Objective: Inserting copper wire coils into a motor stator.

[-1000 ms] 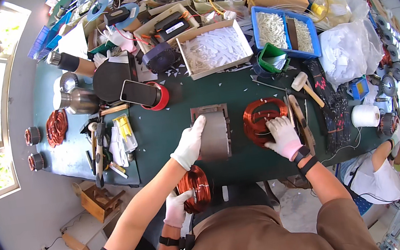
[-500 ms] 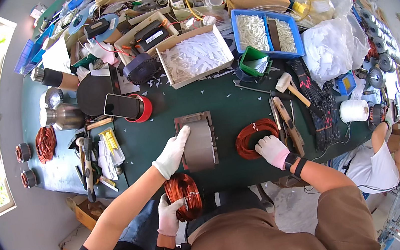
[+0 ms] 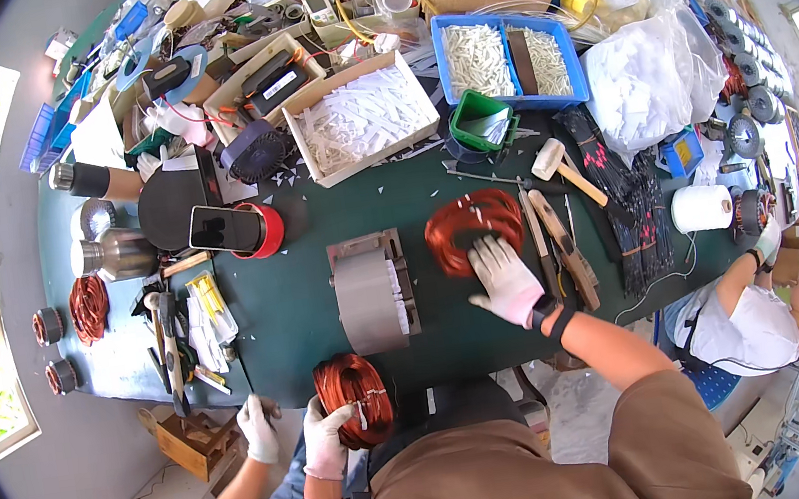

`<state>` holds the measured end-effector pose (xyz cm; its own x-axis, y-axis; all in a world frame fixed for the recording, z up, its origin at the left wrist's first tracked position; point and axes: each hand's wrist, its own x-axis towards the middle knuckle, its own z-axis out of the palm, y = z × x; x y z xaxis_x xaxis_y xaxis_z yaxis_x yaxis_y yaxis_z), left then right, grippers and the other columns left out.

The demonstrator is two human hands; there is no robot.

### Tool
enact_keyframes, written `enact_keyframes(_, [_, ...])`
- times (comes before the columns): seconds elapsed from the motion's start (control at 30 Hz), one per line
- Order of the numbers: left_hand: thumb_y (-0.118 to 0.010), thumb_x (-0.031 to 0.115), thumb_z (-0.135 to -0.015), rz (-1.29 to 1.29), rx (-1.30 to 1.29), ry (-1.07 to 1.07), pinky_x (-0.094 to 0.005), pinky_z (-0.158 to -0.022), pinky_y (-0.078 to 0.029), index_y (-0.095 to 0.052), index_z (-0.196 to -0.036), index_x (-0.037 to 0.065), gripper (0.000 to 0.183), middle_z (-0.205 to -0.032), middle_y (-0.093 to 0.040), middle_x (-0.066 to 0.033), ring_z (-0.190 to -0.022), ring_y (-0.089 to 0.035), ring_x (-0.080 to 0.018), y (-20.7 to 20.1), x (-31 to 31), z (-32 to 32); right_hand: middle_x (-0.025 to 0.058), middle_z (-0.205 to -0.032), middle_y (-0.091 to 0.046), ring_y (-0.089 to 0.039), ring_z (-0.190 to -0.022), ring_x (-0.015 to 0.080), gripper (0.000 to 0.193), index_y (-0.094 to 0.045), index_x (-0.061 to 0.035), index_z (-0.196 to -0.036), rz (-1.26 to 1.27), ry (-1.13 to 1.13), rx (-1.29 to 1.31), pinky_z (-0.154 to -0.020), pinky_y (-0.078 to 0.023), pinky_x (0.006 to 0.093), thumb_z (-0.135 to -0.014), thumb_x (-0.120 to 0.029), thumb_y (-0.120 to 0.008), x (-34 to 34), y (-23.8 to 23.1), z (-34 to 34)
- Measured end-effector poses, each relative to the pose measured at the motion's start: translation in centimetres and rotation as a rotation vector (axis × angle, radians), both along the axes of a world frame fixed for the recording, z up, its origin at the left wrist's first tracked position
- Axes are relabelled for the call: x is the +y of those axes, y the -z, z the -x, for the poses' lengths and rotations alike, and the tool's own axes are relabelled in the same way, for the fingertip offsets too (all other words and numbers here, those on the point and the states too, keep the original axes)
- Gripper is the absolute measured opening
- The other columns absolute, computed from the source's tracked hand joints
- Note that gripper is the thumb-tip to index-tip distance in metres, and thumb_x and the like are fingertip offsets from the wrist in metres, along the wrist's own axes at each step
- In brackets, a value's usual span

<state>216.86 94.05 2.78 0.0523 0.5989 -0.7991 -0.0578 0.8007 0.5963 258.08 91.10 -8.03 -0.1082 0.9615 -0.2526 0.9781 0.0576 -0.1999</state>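
Observation:
My left hand (image 3: 325,443), in a white glove, grips a bundle of reddish copper wire coils (image 3: 353,403) at the table's near edge. A pale tie wraps the bundle. My gloved right hand (image 3: 508,284) has its fingers spread over the near edge of another copper wire coil (image 3: 449,230), which is blurred by motion; whether they touch cannot be told. Between the two coils, a little farther back, a grey stator core (image 3: 366,302) lies on the green tabletop, pale slot liners along its right side.
A co-worker's gloved hand (image 3: 259,432) is at the table's left front edge. Pliers-like wooden-handled tools (image 3: 560,240) and a white mallet (image 3: 551,159) lie right of the coil. Behind stand a box of white slips (image 3: 364,118) and a blue divided tray (image 3: 584,84).
The coil by my right hand has slid away from me, and that hand has spread its fingers. The co-worker's hand has left the stator core and drawn back left. My view has shifted slightly.

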Motion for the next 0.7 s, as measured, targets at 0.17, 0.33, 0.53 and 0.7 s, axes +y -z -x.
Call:
enact_keyframes(0.17, [-0.071, -0.006, -0.084, -0.001, 0.026, -0.005, -0.0372, -0.097, -0.056, -0.052, -0.135, -0.006, 0.054, -0.122, -0.067, -0.0143, -0.106, -0.069, -0.0234, -0.1, 1.0, 1.0, 0.0260, -0.149, -0.048, -0.042, -0.143, 0.0418, 0.091, -0.041, 0.0055, -0.150, 0.068, 0.062, 0.114, -0.122, -0.031, 0.0485, -0.086, -0.048, -0.075, -1.8, 0.0, 0.3])
enact_keyframes(0.33, [-0.070, -0.006, -0.085, -0.032, 0.028, 0.002, -0.0371, -0.097, -0.056, -0.052, -0.135, -0.007, 0.054, -0.123, -0.067, -0.0145, -0.106, -0.068, -0.0230, -0.4, 2.5, 2.2, 0.0219, -0.148, -0.051, -0.048, -0.140, 0.0363, 0.084, -0.045, 0.0015, -0.149, -0.039, 0.029, -0.026, -0.120, -0.035, 0.0482, -0.085, -0.044, -0.076, -2.1, 0.1, 1.1])
enact_keyframes(0.53, [-0.079, 0.005, -0.085, -0.070, 0.001, 0.077, -0.0345, -0.090, -0.057, -0.055, -0.132, -0.004, 0.053, -0.118, -0.068, -0.0121, -0.103, -0.068, -0.0196, 0.1, 5.1, 3.4, 0.0244, -0.139, -0.059, -0.053, -0.134, 0.0389, 0.059, -0.055, 0.0046, -0.138, -0.105, 0.140, 0.051, -0.118, -0.038, 0.0490, -0.088, -0.024, -0.069, -4.4, -2.8, 4.5])
enact_keyframes(0.7, [-0.074, 0.007, -0.091, -0.027, -0.043, 0.133, -0.0358, -0.099, -0.055, -0.049, -0.140, -0.008, 0.057, -0.125, -0.066, -0.0141, -0.112, -0.066, -0.0213, 0.3, 6.4, 4.6, 0.0161, -0.115, -0.072, -0.068, -0.110, 0.0340, 0.035, -0.070, -0.0050, -0.115, 0.004, 0.180, 0.651, -0.099, -0.053, 0.0441, -0.090, -0.030, -0.072, -4.9, -10.9, 17.7])
